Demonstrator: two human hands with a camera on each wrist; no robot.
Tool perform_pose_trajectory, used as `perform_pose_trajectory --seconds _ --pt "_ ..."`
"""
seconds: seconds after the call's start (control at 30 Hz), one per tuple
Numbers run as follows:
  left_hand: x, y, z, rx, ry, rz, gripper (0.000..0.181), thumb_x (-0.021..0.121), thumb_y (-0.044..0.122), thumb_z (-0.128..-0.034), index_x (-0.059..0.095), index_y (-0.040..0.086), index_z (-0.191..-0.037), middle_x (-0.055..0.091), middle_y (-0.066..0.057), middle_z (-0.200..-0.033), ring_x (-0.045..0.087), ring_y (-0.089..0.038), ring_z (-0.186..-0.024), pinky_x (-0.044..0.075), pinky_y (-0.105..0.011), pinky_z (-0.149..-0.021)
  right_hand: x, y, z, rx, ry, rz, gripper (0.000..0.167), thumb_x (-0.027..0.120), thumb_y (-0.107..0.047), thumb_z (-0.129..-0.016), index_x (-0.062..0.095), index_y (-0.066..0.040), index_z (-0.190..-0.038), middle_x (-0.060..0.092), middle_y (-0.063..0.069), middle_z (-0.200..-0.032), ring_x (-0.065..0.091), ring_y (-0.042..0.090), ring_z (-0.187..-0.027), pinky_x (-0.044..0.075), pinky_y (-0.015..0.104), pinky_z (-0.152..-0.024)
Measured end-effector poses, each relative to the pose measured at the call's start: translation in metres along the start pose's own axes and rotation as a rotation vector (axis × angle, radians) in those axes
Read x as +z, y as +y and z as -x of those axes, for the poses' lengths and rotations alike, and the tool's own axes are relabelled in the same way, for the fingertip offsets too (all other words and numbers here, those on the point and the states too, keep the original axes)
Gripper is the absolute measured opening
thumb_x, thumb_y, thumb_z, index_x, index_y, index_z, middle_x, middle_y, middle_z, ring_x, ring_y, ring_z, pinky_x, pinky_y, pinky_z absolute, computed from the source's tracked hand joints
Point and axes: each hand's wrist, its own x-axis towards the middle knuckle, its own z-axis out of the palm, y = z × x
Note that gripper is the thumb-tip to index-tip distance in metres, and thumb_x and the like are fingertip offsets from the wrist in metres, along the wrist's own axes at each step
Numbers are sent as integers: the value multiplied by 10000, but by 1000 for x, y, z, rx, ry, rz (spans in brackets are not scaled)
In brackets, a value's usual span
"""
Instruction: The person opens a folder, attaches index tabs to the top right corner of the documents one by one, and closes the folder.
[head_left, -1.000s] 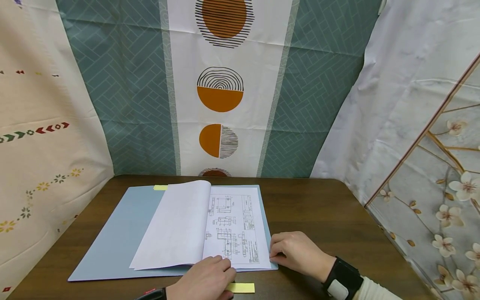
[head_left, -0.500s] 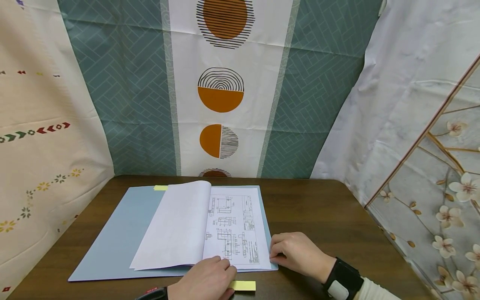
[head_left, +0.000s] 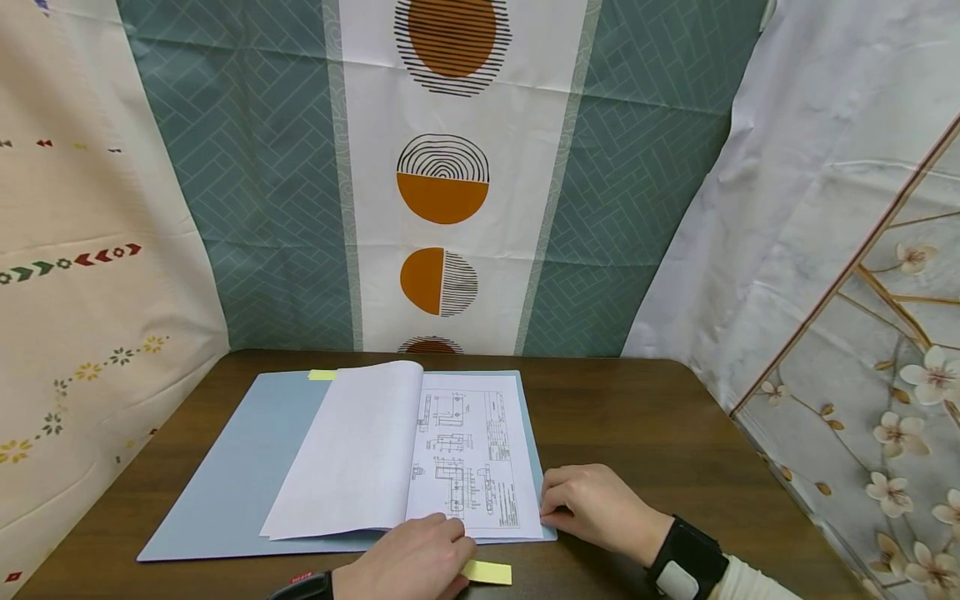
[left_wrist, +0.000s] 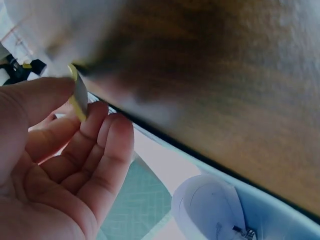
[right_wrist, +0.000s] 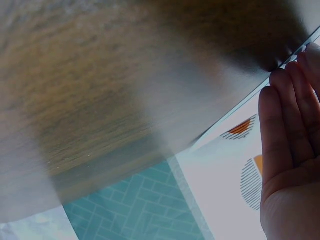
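A light blue folder (head_left: 225, 492) lies spread on the table, with stapled-looking white sheets on its right half. One sheet (head_left: 352, 450) is turned over to the left, its blank back up. The page beneath, a technical drawing (head_left: 465, 450), shows line figures. My left hand (head_left: 416, 558) rests at the folder's near edge. Between its thumb and index finger it pinches a yellow sticky note (left_wrist: 79, 97), which sticks out to the right in the head view. At the near right corner, my right hand (head_left: 592, 504) holds the folder's edge with curled fingers; its thumb is partly hidden.
Another yellow sticky tab (head_left: 322, 375) is at the folder's far edge. The brown wooden table (head_left: 622, 417) extends to the right and beyond the folder. Patterned cloths (head_left: 285, 167) hang behind and at both sides.
My left hand stays by the folder's near edge; the yellow sticky note tilts slightly in its fingers. The right hand, the folder and the sheets keep their places.
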Motion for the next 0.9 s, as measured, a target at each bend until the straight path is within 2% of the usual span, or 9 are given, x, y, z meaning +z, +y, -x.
perform_pose_trajectory --seconds 0.13,0.27,0.5,0.6,0.73,0.9 --pt "0 -1 -1 22 -26 16 171 891 292 -958 818 173 -1057 600 152 -797 461 9 -703 421 -131 -672 0 0 0 1 -3 0 162 976 -165 -866 849 -256 -908 682 -177 -938 558 -25 -773 504 121 -746" --pt "0 -1 0 25 -3 -2 140 888 266 -956 820 173 -1036 595 148 -783 452 5 -693 407 -127 -658 -1 1 0 3 -12 -6 159 973 -166 -871 851 -258 -916 685 -177 -943 558 -29 -775 505 124 -746" --pt "-8 -3 3 40 167 -76 144 865 257 -960 742 199 -1007 556 135 -853 462 -20 -760 415 -142 -695 -2 1 -1 -9 -27 -2 158 971 -174 -874 846 -260 -918 684 -177 -946 558 -42 -785 507 124 -748" --pt "-15 -5 3 5 207 -57 158 866 259 -971 727 199 -1016 568 127 -889 494 -36 -805 451 -171 -731 -2 1 -1 -5 -39 -1 152 968 -184 -879 846 -260 -929 684 -174 -949 558 -37 -791 510 126 -752" --pt "-21 -11 1 -59 208 -25 192 889 284 -964 753 191 -1063 617 116 -929 520 -53 -827 501 -212 -758 -3 2 -2 6 -43 -15 142 956 -192 -894 845 -259 -953 688 -172 -955 558 -25 -797 513 134 -755" --pt "-26 -19 -4 -111 248 -33 208 895 263 -959 769 158 -1088 704 63 -990 574 -86 -847 557 -260 -787 -3 2 -3 3 4 2 137 945 -204 -909 833 -249 -975 700 -170 -968 574 -17 -815 520 154 -747"
